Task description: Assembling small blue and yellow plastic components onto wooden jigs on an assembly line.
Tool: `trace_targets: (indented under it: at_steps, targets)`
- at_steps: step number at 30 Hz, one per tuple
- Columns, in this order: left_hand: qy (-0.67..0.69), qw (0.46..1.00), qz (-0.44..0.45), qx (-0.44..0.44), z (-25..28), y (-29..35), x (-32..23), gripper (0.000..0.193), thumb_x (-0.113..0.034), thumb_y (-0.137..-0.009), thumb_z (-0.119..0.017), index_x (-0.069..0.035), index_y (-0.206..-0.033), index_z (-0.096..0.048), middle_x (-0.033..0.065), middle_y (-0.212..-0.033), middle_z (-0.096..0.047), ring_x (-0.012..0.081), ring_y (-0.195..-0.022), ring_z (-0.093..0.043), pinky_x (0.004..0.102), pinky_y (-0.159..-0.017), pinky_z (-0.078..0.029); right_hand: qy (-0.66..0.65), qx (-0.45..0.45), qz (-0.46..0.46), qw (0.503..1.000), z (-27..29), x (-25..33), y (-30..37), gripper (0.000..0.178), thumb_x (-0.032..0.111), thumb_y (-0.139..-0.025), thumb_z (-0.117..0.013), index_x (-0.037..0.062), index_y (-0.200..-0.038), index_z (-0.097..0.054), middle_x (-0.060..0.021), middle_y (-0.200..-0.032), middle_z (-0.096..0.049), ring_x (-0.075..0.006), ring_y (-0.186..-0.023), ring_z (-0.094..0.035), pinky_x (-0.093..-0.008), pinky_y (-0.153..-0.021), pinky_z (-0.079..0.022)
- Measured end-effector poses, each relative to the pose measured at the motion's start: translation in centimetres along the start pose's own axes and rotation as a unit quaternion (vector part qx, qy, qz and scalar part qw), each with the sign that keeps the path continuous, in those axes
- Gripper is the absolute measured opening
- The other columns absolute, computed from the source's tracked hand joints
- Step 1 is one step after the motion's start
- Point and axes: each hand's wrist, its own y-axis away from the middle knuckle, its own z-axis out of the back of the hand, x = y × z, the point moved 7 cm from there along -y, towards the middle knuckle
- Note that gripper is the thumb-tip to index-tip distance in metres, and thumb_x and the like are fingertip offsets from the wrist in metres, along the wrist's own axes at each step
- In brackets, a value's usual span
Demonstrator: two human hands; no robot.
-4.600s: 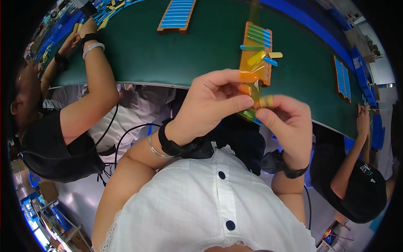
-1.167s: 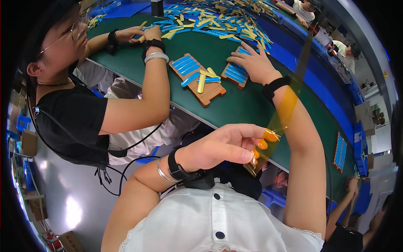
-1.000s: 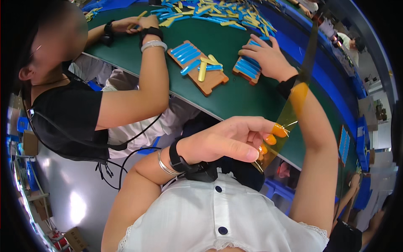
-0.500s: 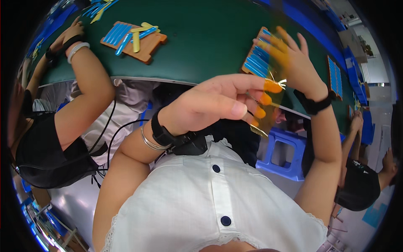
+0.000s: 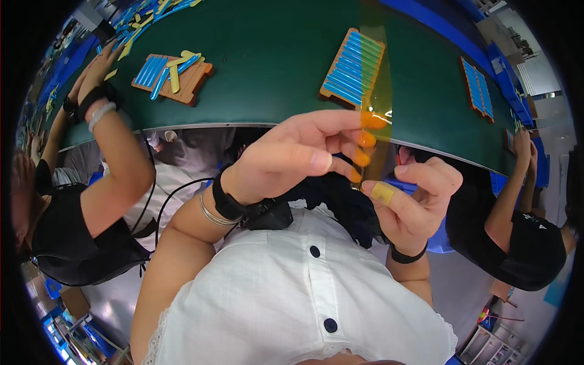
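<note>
A long strip of clear amber tape (image 5: 376, 73) runs from the top edge of the picture down to my left hand (image 5: 286, 152). That hand has its fingertips pressed against the strip's lower part, showing orange through it, while the thumb stands apart. My right hand (image 5: 420, 198) is curled beside the strip's lower end, index fingertip close to it. A small yellow patch (image 5: 382, 193) sits on that index finger; whether anything is pinched there cannot be made out. Behind the tape, a brown slotted tray (image 5: 328, 95) on the green table holds a row of blue sticks (image 5: 347, 73).
Another brown tray (image 5: 190, 91) with loose blue and yellow sticks lies to the left, beside a co-worker's arm (image 5: 118, 146). A third filled tray (image 5: 477, 91) is at right, near another person's arm (image 5: 511, 176). Scattered sticks (image 5: 143, 27) lie far left.
My right hand has come back from the far part of the tape, down toward my body, to the strip's lower end. The left hand has shifted slightly left with the strip.
</note>
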Motion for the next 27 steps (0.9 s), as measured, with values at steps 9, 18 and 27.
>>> trace_targets:
  at_steps: [9,18,27]
  targets:
    - [-0.255,0.951,0.158,0.068,-0.2,-3.5,-5.6,0.049,-0.036,-0.098,-0.058,0.006,-0.123,-0.062,0.0196,-0.111,-0.067,0.0267,-0.090,-0.072,0.0340,-0.078,-0.058,-0.073,-0.059,-0.040,0.995,5.2,-0.3,-2.0,0.023,0.019,-0.059,-0.087,0.0197,-0.080,-0.076,0.0037,-0.093,-0.052,-0.0224,-0.086,-0.042,-0.0332,-0.073,-0.038]
    - [-0.767,0.620,-0.009,-0.167,7.4,-20.5,-8.7,0.064,-0.058,-0.081,-0.067,-0.007,-0.121,-0.068,0.0183,-0.117,-0.066,0.0338,-0.108,-0.061,0.0404,-0.094,-0.049,-0.112,-0.084,-0.046,0.989,9.7,-2.9,-1.2,0.021,0.022,-0.059,-0.086,0.0210,-0.079,-0.077,0.0034,-0.091,-0.050,-0.0236,-0.089,-0.041,-0.0335,-0.073,-0.037]
    - [-0.824,0.506,0.242,-0.085,9.6,-21.8,-4.5,0.093,-0.077,-0.063,-0.069,-0.019,-0.136,-0.058,0.0197,-0.138,-0.048,0.0444,-0.122,-0.048,0.0509,-0.098,-0.046,-0.097,-0.045,-0.029,0.994,7.4,-3.0,-0.9,0.029,0.014,-0.050,-0.081,0.0195,-0.077,-0.077,0.0039,-0.092,-0.053,-0.0240,-0.089,-0.043,-0.0319,-0.073,-0.036]
